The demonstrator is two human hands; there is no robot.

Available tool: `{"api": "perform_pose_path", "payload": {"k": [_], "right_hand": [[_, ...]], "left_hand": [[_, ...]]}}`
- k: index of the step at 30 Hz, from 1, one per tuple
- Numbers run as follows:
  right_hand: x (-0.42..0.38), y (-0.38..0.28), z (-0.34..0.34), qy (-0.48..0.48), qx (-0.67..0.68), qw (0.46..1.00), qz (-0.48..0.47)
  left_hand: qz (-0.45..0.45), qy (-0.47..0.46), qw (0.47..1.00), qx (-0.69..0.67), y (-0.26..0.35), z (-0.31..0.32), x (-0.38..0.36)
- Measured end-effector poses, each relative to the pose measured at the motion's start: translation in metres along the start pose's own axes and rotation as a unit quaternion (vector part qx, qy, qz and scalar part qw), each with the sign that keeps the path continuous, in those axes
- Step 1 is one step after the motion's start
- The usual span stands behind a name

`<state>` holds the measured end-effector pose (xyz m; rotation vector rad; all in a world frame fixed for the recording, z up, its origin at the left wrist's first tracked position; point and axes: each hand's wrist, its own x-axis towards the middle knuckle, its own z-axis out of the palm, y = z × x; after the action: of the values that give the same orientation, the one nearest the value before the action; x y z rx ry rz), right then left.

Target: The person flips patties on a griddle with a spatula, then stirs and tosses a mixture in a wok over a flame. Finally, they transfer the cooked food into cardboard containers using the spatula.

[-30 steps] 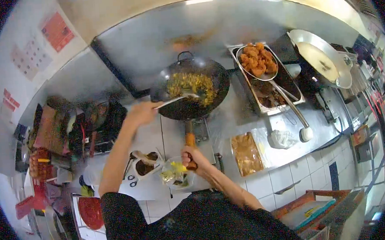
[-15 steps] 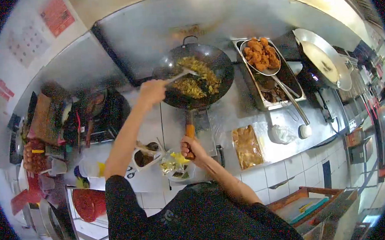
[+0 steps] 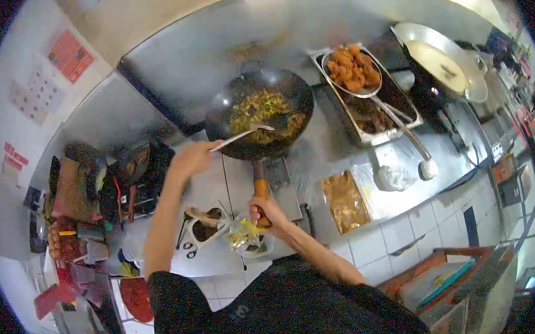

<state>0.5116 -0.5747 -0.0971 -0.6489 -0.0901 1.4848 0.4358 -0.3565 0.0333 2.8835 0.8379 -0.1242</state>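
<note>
My left hand is closed around a metal spatula, its head over the near part of a black wok. Chopped yellow-green and brown food lies in the wok. Lower down, my right hand grips the wok's wooden handle, fingers wrapped round it. Just left of that hand are a crinkled clear and yellow wrapper and a white container of dark contents. Scissors lie beside the container.
Right of the wok, a strainer of fried brown pieces rests on a metal tray. A flat brown packet and a crumpled plastic bag lie nearer. A large pan of pale liquid stands far right.
My left hand has moved down and left, drawing the spatula towards the wok's near rim. The food is more spread out. My right hand still holds the handle; the camera view has tilted slightly.
</note>
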Motion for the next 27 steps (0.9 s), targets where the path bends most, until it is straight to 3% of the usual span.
{"api": "perform_pose_path", "payload": {"k": [3,8,11,13,14,15,17,20,21,24,27], "right_hand": [[0.019,0.013,-0.035,0.033,-0.031,0.998,0.042],[0.005,0.017,0.003,0.019,0.049,0.998,0.018],[0.012,0.018,-0.002,0.017,0.042,0.998,0.038],[0.011,0.018,-0.003,0.013,0.045,0.998,0.048],[0.010,0.015,-0.004,0.010,0.048,0.997,0.052],[0.009,0.008,-0.006,0.007,0.045,0.998,0.046],[0.001,0.000,-0.013,0.042,0.016,0.998,0.052],[0.005,-0.002,-0.041,0.021,0.021,0.999,0.028],[0.002,-0.009,-0.044,0.020,-0.012,0.999,0.033],[-0.010,-0.030,-0.051,0.012,-0.059,0.998,0.031],[-0.013,-0.044,-0.063,0.050,-0.112,0.992,0.032]], "left_hand": [[-0.043,0.010,0.994,0.100,0.010,-0.037,-0.044],[-0.131,-0.064,0.978,0.152,0.049,-0.077,-0.086],[-0.086,-0.063,0.976,0.190,0.050,-0.049,-0.052],[0.008,0.016,0.991,0.129,0.004,0.011,-0.001],[0.006,0.019,0.992,0.128,0.003,0.009,0.003],[-0.018,-0.024,1.000,0.000,0.003,0.003,0.012],[-0.090,-0.131,0.965,-0.208,-0.005,-0.016,0.024],[-0.157,-0.209,0.932,-0.252,-0.033,-0.066,0.013],[-0.190,-0.270,0.909,-0.254,-0.072,-0.070,0.022],[-0.209,-0.329,0.902,-0.184,-0.103,-0.108,0.037],[-0.203,-0.364,0.877,-0.239,-0.126,-0.095,0.083]]}}
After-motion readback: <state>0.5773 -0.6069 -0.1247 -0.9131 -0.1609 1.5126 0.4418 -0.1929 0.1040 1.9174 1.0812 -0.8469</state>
